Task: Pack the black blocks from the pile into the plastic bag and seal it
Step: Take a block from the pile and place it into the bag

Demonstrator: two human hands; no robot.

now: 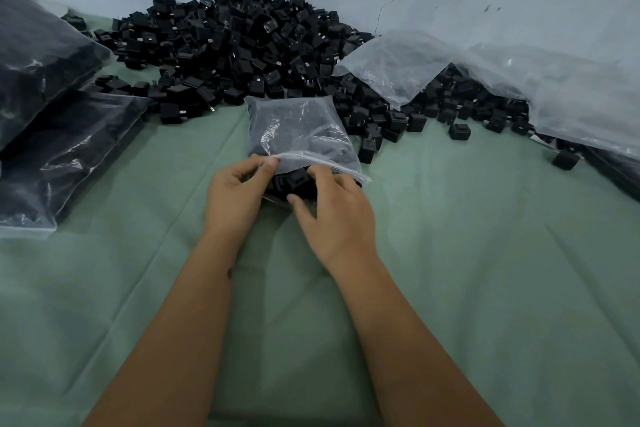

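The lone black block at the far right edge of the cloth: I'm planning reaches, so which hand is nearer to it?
Right. The right hand is at the bag mouth, left of the block; the left hand lies farther left.

Dim, cool, even light; plastic glints, and wide-angle bending warps the edges.
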